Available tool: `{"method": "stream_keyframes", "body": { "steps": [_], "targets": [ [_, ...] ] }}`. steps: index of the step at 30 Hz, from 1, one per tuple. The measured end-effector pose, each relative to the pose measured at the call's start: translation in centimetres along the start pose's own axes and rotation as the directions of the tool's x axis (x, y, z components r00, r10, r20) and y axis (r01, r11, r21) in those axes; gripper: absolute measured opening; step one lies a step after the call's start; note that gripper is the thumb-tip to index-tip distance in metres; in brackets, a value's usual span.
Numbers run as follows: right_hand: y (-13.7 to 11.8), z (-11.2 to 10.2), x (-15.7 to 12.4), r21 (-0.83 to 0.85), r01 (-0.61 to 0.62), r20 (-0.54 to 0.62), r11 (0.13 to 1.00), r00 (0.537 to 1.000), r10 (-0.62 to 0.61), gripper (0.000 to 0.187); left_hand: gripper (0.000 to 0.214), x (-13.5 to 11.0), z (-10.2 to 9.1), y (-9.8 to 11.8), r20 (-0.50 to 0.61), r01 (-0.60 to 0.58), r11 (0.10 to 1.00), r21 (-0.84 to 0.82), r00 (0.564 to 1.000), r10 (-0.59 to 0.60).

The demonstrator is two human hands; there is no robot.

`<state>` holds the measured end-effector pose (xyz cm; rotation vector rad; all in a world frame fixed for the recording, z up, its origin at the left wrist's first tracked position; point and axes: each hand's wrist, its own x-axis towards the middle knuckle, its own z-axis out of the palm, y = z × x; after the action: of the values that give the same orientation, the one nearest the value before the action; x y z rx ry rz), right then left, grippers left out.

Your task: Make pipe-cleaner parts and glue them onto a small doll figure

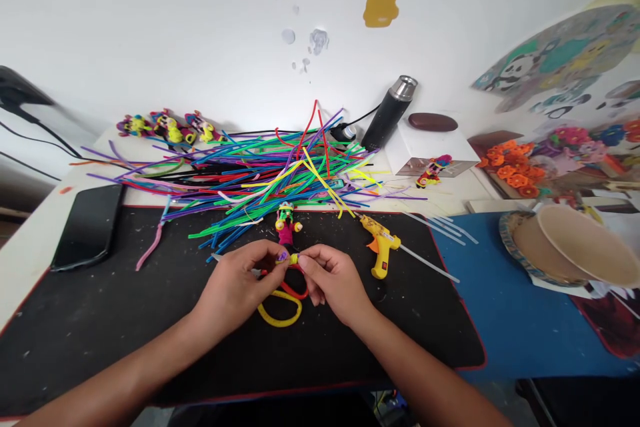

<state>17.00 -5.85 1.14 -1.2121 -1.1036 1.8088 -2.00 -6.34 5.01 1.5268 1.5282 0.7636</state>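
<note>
Between both hands is a small purple and yellow pipe-cleaner piece (294,258). My left hand (239,280) pinches its purple end between thumb and fingers. At the yellow end, the thumb and forefinger of my right hand (336,281) are closed on it. Scissors (280,324) with red and yellow handles lie on the black mat under the hands, their blades partly covered by my left hand. Just beyond the fingertips is a small pipe-cleaner doll (285,232) with a magenta lower part. A yellow hot glue gun (382,250) lies to the right of my right hand, a clear glue stick in its back.
A heap of many-coloured pipe cleaners (260,170) spreads behind the mat (150,320). A phone (90,223) lies left. Finished dolls (170,127) stand at the back left, another doll (433,171) by a white box (430,143). A black flask (390,113) and a bowl (545,247) are right.
</note>
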Motion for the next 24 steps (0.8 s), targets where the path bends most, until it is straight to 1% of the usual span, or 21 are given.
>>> {"method": "stream_keyframes", "body": {
  "steps": [2,4,6,8,12,14,16,19,21,23,24],
  "targets": [
    [0.1,0.1,-0.1,0.014,-0.005,-0.001,1.000,1.000,0.005,0.040,0.018,0.0,0.1,-0.1,-0.006,-0.004,1.000,0.002,1.000,0.004],
    [0.3,0.3,-0.1,0.014,0.004,0.004,1.000,1.000,-0.004,0.040,0.019,0.1,0.2,-0.2,0.024,0.028,0.999,-0.028,0.999,-0.028],
    [0.4,0.4,-0.2,0.003,0.024,0.003,1.000,1.000,-0.024,0.037,0.023,0.2,0.3,-0.4,0.086,0.090,0.991,-0.095,0.993,-0.082],
    [0.4,0.5,-0.3,-0.024,0.047,-0.011,0.999,0.999,-0.047,0.032,0.027,0.3,0.3,-0.5,0.163,0.169,0.968,-0.185,0.977,-0.139],
    [0.3,0.5,-0.7,-0.133,0.099,-0.023,0.986,0.994,-0.103,0.024,0.032,0.7,0.2,-0.6,0.319,0.346,0.866,-0.362,0.919,-0.233],
    [0.3,0.4,-0.8,-0.198,0.142,-0.014,0.970,0.989,-0.148,0.022,0.032,0.7,0.2,-0.7,0.368,0.410,0.800,-0.438,0.894,-0.256],
    [0.3,0.3,-1.0,-0.263,0.190,-0.013,0.946,0.980,-0.200,0.021,0.032,0.6,0.3,-0.7,0.392,0.453,0.743,-0.493,0.878,-0.275],
    [0.3,0.1,-1.2,-0.350,0.252,-0.006,0.902,0.962,-0.271,0.022,0.033,0.4,0.3,-0.6,0.436,0.528,0.662,-0.531,0.841,-0.322],
    [0.2,-0.1,-1.2,-0.385,0.291,0.012,0.876,0.950,-0.310,0.023,0.035,0.3,0.1,-0.6,0.477,0.580,0.615,-0.534,0.807,-0.348],
    [0.0,-0.2,-1.3,-0.386,0.308,0.044,0.870,0.948,-0.316,0.026,0.036,0.3,0.0,-0.7,0.526,0.630,0.574,-0.524,0.769,-0.363],
    [-0.1,-0.3,-1.3,-0.371,0.301,0.064,0.879,0.952,-0.299,0.028,0.036,0.3,0.0,-0.8,0.552,0.651,0.556,-0.517,0.750,-0.365]
  ]
}}
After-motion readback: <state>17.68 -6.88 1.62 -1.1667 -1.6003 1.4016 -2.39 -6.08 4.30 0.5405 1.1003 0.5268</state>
